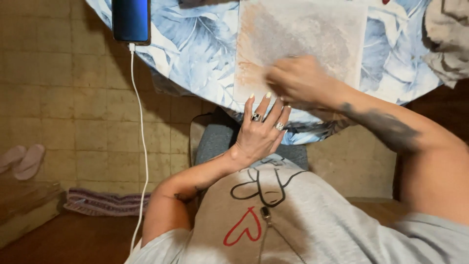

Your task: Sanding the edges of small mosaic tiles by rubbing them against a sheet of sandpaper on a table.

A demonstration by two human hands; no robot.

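Left hand (261,128): fingers spread and pointing to twelve o'clock, laid flat against the near edge of the desk (195,54); rings on two fingers; nothing pinched in it.
Right hand (298,80): blurred, curled over the lower edge of the square sheet (303,39), just past the left hand at one o'clock; whether it pinches anything I cannot tell.
Square sheet: pale, smeared with grey and orange-brown, lying flat on the desk at twelve o'clock of both hands, its near edge under the right hand.
Desk: round-edged, covered with a blue and white leaf-print cloth.
Phone (130,20): dark screen, at the desk's edge at ten o'clock of the left hand, well apart from it.
Cable (141,146): white, hanging from the phone down towards six o'clock.
Slippers (22,160): pale pair on the tiled floor (73,98), at nine o'clock.
Crumpled cloth (447,39): grey-beige, on the desk at two o'clock.
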